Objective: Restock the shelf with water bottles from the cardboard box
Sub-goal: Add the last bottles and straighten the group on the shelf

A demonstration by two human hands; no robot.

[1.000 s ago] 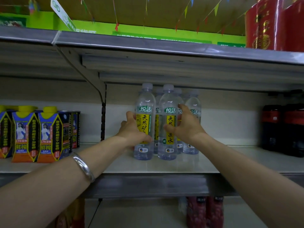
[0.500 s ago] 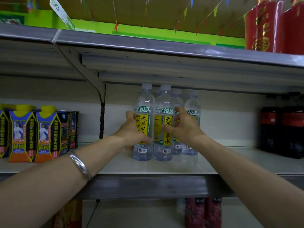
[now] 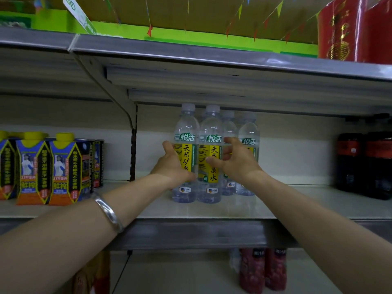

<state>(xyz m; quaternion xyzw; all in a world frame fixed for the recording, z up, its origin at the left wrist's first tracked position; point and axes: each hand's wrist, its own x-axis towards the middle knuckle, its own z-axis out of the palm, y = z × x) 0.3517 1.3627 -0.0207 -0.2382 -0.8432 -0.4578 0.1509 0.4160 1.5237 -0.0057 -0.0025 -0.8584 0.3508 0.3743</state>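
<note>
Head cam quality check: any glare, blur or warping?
Head view: glare on the upper shelf edge; shelf lines bow from the wide-angle lens; forearms blur toward the frame edges; front bottle labels stay readable; dark bottles on the right are underexposed.

Single head-worn wide-angle view, facing straight into the shelf (image 3: 212,211) at about shelf height, close, within arm's reach, upper shelf underside overhead

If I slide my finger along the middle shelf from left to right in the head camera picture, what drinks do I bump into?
Blue and yellow cartons → dark cans → water bottles, with the left hand and right hand at the front two → dark bottles.
</note>
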